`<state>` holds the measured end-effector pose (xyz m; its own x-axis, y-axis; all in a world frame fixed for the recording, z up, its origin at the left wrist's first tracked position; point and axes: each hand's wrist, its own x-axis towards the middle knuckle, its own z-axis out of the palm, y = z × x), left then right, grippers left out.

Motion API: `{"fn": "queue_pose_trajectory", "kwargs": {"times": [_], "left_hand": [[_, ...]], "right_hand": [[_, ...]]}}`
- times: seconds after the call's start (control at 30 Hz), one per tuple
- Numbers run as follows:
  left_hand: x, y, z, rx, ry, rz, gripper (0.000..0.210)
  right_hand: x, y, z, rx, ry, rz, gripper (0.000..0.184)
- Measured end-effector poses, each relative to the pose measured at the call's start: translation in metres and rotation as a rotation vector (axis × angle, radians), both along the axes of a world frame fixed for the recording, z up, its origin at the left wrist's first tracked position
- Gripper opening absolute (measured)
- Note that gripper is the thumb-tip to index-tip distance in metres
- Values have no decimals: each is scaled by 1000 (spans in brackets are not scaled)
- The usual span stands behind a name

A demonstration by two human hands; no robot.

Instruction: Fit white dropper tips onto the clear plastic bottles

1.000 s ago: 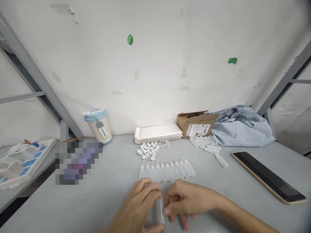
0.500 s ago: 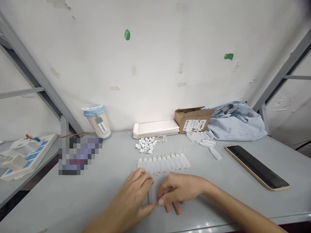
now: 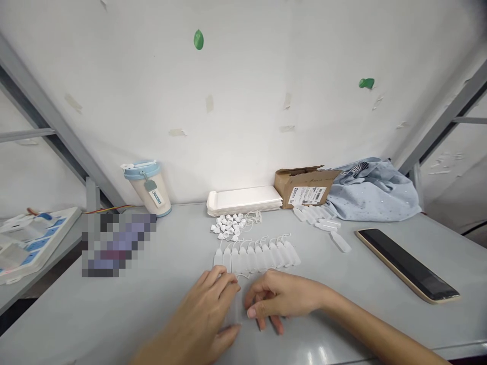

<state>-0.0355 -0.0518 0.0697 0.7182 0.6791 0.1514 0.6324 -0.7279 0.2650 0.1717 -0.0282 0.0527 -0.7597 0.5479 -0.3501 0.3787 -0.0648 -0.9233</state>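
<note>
Head view: one piece in hand at the near edge of the grey table (image 3: 178, 243).
Clear tube (image 3: 235, 310): between the hands, blurred.
Left hand (image 3: 207, 306): thumb and forefinger at the tube's ends, seemingly holding it.
Right hand (image 3: 287, 294): fingers curled just right; whether they hold anything, I cannot tell.
Corded tubes (image 3: 259, 256): row beyond the hands, apparently done.
White caps (image 3: 228, 226): loose, farther off, seemingly remaining.
Loose tubes (image 3: 340, 242): far right near the carton (image 3: 281, 187), seemingly untouched.
</note>
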Motion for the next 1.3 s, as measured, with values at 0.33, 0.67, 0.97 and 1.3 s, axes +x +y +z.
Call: {"fn": "queue_pose_trajectory", "kwargs": {"times": [0.33, 0.67, 0.97, 1.3], "left_hand": [[-21, 24, 13, 32, -178, 41, 29], [26, 115, 10, 117, -53, 89, 21], [67, 154, -6, 267, 63, 69, 15], [65, 152, -1, 297, -133, 160, 15]], "right_hand": [[10, 8, 13, -4, 5, -2, 27], [92, 70, 7, 819, -219, -797, 28], [121, 96, -21, 1219, -484, -951, 22], [142, 93, -8, 1280, -816, -858, 27]]}}
